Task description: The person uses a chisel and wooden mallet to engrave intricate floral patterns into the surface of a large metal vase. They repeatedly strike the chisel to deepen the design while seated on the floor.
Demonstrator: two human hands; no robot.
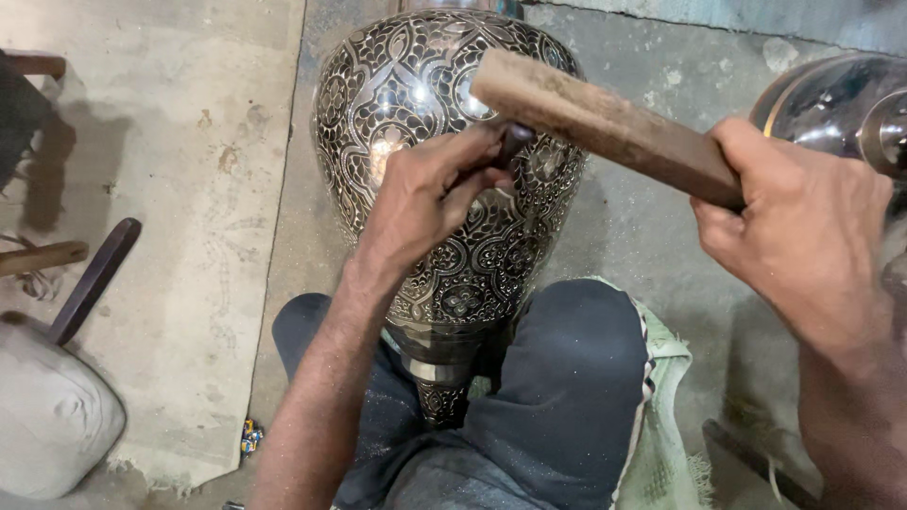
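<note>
The left hand (430, 194) grasps a small chisel (513, 144) with pinched fingers and presses its tip on the engraved vase (416, 85), which lies in the middle, its neck held between the person's knees. The right hand (803, 231) is clenched around a wooden mallet (595, 121), whose head is just above the chisel. A second shiny vessel (841, 104) stands at the far right.

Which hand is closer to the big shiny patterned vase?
Left. The left hand rests right on the patterned vase, pinching a small chisel. The right hand is off to the side, gripping a wooden mallet.
</note>
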